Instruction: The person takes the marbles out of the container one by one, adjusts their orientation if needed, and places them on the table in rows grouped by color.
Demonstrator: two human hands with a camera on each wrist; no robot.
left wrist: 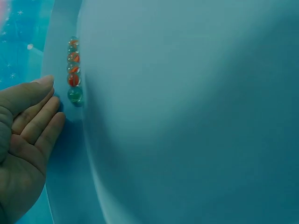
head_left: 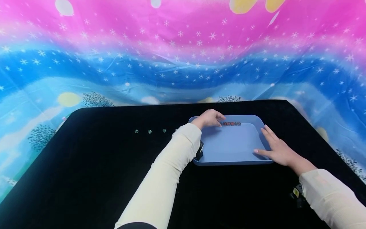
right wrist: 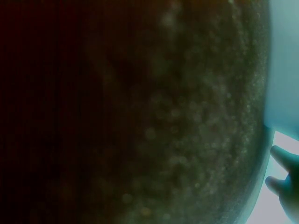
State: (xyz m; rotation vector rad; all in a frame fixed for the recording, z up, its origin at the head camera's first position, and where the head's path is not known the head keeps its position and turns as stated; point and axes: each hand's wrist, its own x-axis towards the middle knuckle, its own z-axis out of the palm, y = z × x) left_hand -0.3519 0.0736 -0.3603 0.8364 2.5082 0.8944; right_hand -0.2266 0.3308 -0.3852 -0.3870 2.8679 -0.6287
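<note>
A blue-grey tray (head_left: 228, 143) lies on the black table. Along its far wall runs a row of several glass marbles (head_left: 232, 123), with orange swirls in most. In the left wrist view, a green marble (left wrist: 74, 95) forms the end of the row closest to my left hand (left wrist: 30, 126). That hand's fingers are extended beside the row, fingertips just short of the green marble, and nothing shows between them and the thumb. My right hand (head_left: 277, 148) rests over the tray's right rim, fingers spread and thumb reaching inside; only dark fingertips of it show in the right wrist view.
Left of the tray, several more marbles (head_left: 150, 131) sit spaced out in a line on the black tablecloth (head_left: 85, 165); the left sleeve (head_left: 168, 165) partly covers one. Behind the table hangs a pink and blue backdrop (head_left: 183, 73) with snowflakes.
</note>
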